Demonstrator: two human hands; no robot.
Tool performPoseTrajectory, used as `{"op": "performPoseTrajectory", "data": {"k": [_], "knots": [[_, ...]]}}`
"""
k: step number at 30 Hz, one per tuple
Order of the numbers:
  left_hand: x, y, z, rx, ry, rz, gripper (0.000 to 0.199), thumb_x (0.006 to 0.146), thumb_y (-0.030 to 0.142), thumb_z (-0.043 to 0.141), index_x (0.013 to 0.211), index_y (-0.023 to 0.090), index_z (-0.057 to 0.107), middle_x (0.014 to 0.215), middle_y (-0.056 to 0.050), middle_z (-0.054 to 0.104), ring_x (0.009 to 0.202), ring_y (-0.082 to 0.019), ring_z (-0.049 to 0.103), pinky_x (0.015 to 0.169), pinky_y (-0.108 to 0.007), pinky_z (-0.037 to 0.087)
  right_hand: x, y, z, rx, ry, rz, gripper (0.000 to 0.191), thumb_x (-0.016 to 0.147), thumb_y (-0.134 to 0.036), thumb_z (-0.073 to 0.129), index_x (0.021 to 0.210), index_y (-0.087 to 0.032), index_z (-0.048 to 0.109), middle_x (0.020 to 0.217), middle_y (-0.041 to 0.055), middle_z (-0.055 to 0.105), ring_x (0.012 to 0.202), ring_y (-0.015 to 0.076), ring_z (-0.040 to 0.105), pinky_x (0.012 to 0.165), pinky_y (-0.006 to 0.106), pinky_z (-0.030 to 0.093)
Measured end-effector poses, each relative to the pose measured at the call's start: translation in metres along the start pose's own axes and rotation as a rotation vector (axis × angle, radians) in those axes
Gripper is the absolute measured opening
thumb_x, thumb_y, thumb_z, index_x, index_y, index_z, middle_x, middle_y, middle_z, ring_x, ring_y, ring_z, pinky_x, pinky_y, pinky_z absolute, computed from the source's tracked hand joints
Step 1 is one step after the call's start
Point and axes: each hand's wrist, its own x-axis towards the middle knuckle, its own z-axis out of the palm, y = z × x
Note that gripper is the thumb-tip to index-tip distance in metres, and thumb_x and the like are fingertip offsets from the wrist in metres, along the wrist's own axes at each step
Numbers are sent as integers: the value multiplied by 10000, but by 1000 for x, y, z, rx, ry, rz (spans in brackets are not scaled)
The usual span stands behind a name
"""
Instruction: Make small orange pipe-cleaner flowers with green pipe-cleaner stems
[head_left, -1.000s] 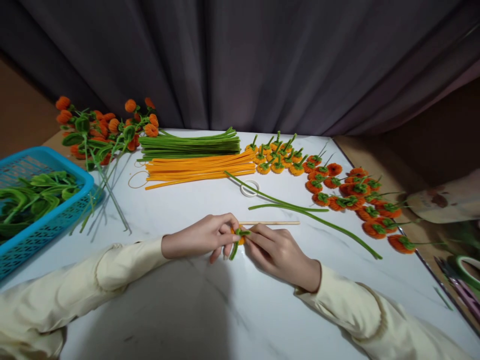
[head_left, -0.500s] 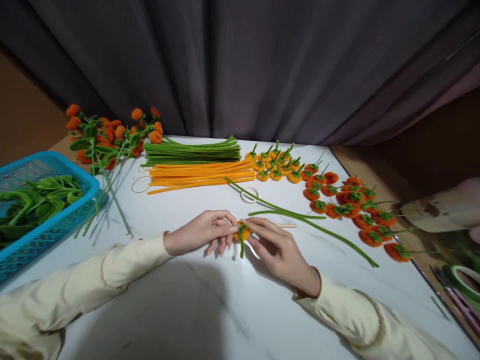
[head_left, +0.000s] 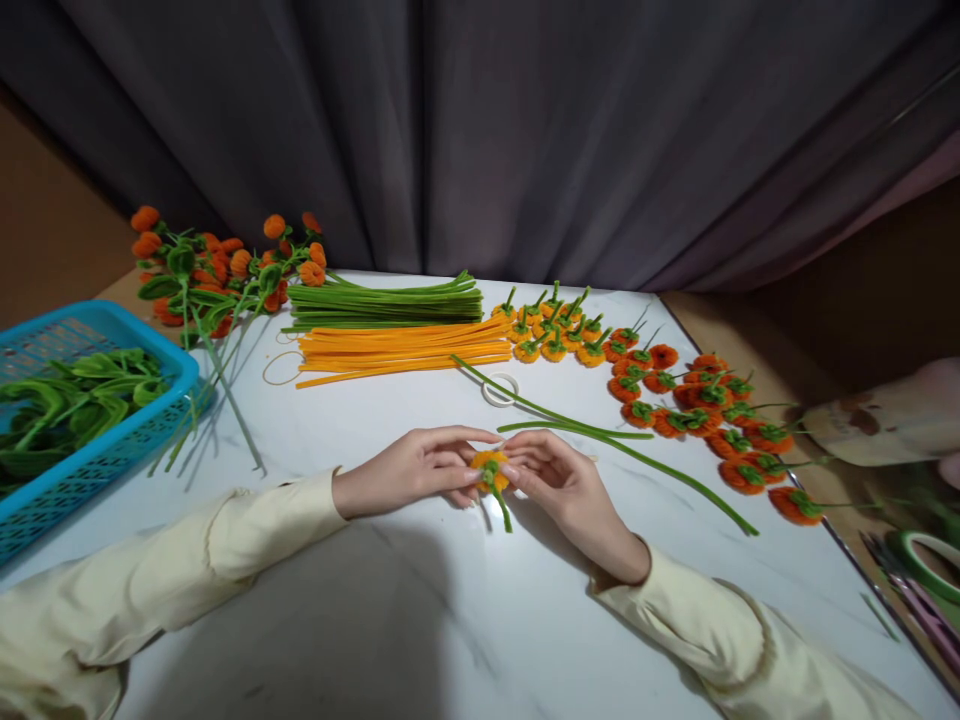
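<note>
Between my two hands is a small yellow-orange flower (head_left: 491, 470) with a green centre and a short green stem that points down toward me. My left hand (head_left: 420, 467) pinches its left edge between thumb and fingers. On the other side, the thumb and fingers of my right hand (head_left: 566, 490) grip the flower's right edge. Just beyond my hands lie long green stems (head_left: 600, 432) and a white ring (head_left: 499, 390) on the white table (head_left: 360, 620).
A blue basket (head_left: 105, 450) of green leaves stands at left, with orange flowers (head_left: 240, 263) on stems behind it. Green strips (head_left: 382, 305), orange strips (head_left: 397, 347) and yellow flower heads (head_left: 553, 348) lie at the back. Orange flower heads (head_left: 705, 395) and green tape (head_left: 930, 565) are at right.
The flower has turned so its green centre shows more and its stem slants to the right. My fingers have shifted around its edges, and my left fingers reach further over behind it.
</note>
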Motion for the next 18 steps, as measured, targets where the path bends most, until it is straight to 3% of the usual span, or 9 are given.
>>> {"op": "performPoseTrajectory", "data": {"k": [6,12,18], "knots": [[-2,-3,5,187,46,98,287,829,226,582,1105,165,635,969,-53,578,736,-115,651,725,-266,570,3,-4,0,115,-89,122,251,746,-314,702,860,-196,512,788,7,608,663,101,565,599,231,476],[-4,-4,3,289,40,156,268,818,210,586,1066,126,641,900,-59,605,695,-125,658,678,-263,584,1,-6,0,116,-104,140,261,734,-316,712,846,-191,513,784,2,575,674,102,554,612,237,471],[-4,-5,3,252,34,111,235,789,201,619,1005,107,621,852,-74,677,680,-142,671,682,-288,589,0,-5,-1,67,-109,125,232,743,-292,706,840,-171,533,807,11,572,732,101,557,664,229,466]]}}
